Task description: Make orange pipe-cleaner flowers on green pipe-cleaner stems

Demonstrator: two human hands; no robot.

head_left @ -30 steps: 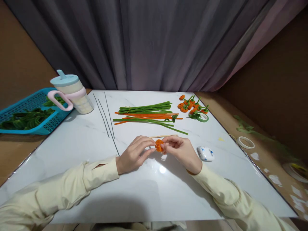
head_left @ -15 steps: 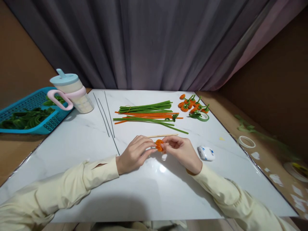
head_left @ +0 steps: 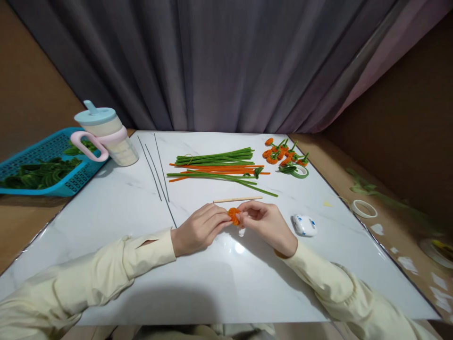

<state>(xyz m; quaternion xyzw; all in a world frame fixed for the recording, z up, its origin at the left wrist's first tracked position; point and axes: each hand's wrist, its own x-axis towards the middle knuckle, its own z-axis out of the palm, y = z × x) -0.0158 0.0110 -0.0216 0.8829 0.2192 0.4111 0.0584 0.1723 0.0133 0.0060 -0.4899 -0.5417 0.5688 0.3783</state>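
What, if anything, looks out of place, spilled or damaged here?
Nothing is damaged or spilled. Both the left hand and right hand pinch the orange coil. One green stem lies slanted out of the stem bundle, and white scraps litter the brown surface right of the table.

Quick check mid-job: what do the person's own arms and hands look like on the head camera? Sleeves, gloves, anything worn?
Both arms are covered by long, loose, pale cream sleeves: the left sleeve and the right sleeve. The fabric is plain, with no markings. Near the left cuff there is a small open slit. The left hand and right hand are bare: no gloves, rings or watch can be seen.
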